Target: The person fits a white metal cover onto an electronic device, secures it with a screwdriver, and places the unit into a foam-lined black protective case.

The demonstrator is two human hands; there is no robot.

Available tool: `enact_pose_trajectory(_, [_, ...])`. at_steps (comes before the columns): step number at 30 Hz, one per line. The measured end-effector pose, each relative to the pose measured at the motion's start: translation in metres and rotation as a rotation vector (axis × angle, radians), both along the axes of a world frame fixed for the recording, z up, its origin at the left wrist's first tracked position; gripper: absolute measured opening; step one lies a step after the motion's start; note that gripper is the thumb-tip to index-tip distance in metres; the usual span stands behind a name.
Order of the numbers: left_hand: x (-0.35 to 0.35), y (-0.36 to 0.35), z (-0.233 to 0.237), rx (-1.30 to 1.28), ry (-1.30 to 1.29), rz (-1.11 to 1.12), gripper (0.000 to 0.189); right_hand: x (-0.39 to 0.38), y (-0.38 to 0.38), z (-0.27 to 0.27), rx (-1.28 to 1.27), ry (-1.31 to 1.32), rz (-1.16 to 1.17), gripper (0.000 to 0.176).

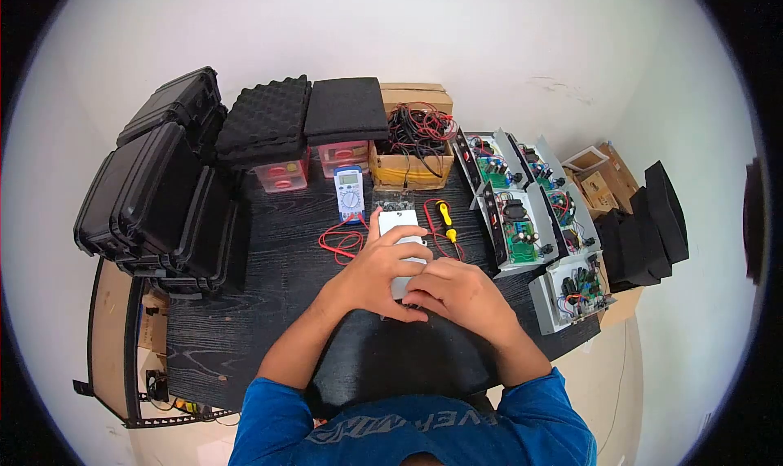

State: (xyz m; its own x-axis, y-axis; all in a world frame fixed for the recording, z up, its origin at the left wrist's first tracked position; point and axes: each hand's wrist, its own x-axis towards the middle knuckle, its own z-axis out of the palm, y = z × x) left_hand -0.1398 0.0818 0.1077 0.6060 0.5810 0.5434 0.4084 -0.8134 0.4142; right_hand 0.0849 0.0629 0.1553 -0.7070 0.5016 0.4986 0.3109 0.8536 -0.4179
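A flat white case (399, 219) lies on the black table in front of me. My left hand (377, 269) spans it, with the thumb along its left side and the fingers curled over its top to the right edge. At the near right end of the case, my right hand (461, 295) is closed with fingertips pinched together. Whatever those fingertips hold is hidden. Just beyond the case sits a clear tray of small dark parts (394, 198). A blue-and-white multimeter (351, 195) with red leads lies to the left, and a yellow-handled screwdriver (445, 216) to the right.
Several open metal housings with circuit boards (518, 229) line the right side. A carton of red and black cables (412, 168) stands at the back, near black foam sheets (347, 110) on red-and-clear boxes. Black hard cases (143, 197) are stacked at left.
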Motion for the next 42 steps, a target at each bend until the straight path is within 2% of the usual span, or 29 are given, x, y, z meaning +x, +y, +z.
enact_pose_trajectory(4, [-0.001, 0.000, 0.000, -0.004, -0.004, -0.001, 0.056, 0.000, 0.000, -0.004, 0.005, -0.041, -0.080, 0.021])
enact_pose_trajectory(7, [0.000, -0.001, 0.000, -0.016, -0.002, 0.000, 0.055, -0.001, 0.001, -0.004, 0.026, -0.037, -0.080, 0.024])
enact_pose_trajectory(10, [-0.001, 0.000, -0.002, -0.011, 0.010, 0.005, 0.051, 0.006, 0.010, -0.005, -0.074, 0.003, -0.011, 0.022])
enact_pose_trajectory(13, [0.000, 0.000, -0.001, 0.023, 0.035, 0.015, 0.044, 0.013, 0.036, -0.020, -0.289, 0.318, -0.041, 0.017])
enact_pose_trajectory(14, [0.001, -0.001, -0.001, 0.039, 0.045, 0.018, 0.042, 0.014, 0.052, -0.029, -0.225, 0.365, -0.174, 0.013])
enact_pose_trajectory(15, [0.002, -0.002, 0.000, 0.043, 0.040, 0.019, 0.038, 0.013, 0.068, -0.039, -0.288, 0.381, -0.331, 0.016])
enact_pose_trajectory(16, [0.002, -0.002, 0.000, 0.049, 0.035, 0.019, 0.034, 0.017, 0.083, -0.043, -0.341, 0.258, -0.476, 0.020])
enact_pose_trajectory(18, [0.002, -0.002, 0.001, 0.062, 0.031, 0.021, 0.029, 0.026, 0.122, -0.082, -0.230, 0.053, -0.651, 0.030])
enact_pose_trajectory(20, [0.002, -0.001, -0.001, 0.071, 0.032, 0.022, 0.028, 0.034, 0.154, -0.136, -0.172, -0.059, -0.727, 0.038])
enact_pose_trajectory(24, [0.002, -0.001, -0.002, 0.077, 0.022, 0.025, 0.028, 0.027, 0.166, -0.159, -0.251, -0.232, -0.818, 0.048])
enact_pose_trajectory(25, [0.003, -0.001, -0.002, 0.079, 0.023, 0.024, 0.028, 0.023, 0.165, -0.154, -0.310, -0.266, -0.839, 0.041])
enact_pose_trajectory(28, [0.004, -0.001, -0.003, 0.077, 0.019, 0.021, 0.028, 0.023, 0.172, -0.160, -0.303, -0.281, -0.813, 0.035])
enact_pose_trajectory(29, [0.004, 0.000, -0.003, 0.075, 0.017, 0.021, 0.027, 0.028, 0.174, -0.160, -0.280, -0.160, -0.766, 0.034])
enact_pose_trajectory(31, [0.004, 0.001, -0.003, 0.077, 0.007, 0.023, 0.027, 0.027, 0.161, -0.124, -0.274, 0.082, -0.652, 0.034])
enact_pose_trajectory(32, [0.005, 0.001, -0.004, 0.073, 0.000, 0.019, 0.027, 0.029, 0.160, -0.121, -0.271, 0.317, -0.529, 0.030])
enact_pose_trajectory(33, [0.006, 0.000, -0.005, 0.060, 0.015, 0.026, 0.028, 0.023, 0.134, -0.082, -0.517, 0.546, -0.414, 0.031])
enact_pose_trajectory(35, [0.005, 0.001, -0.004, 0.037, 0.048, 0.037, 0.031, 0.028, 0.111, -0.049, -0.537, 0.850, -0.174, 0.039])
enact_pose_trajectory(38, [0.005, 0.000, -0.002, 0.031, 0.048, 0.038, 0.032, 0.028, 0.067, 0.003, -0.422, 1.073, 0.066, 0.049])
enact_pose_trajectory(42, [0.005, -0.001, -0.002, 0.044, 0.048, 0.039, 0.030, 0.022, 0.038, 0.013, -0.349, 1.019, 0.187, 0.056])
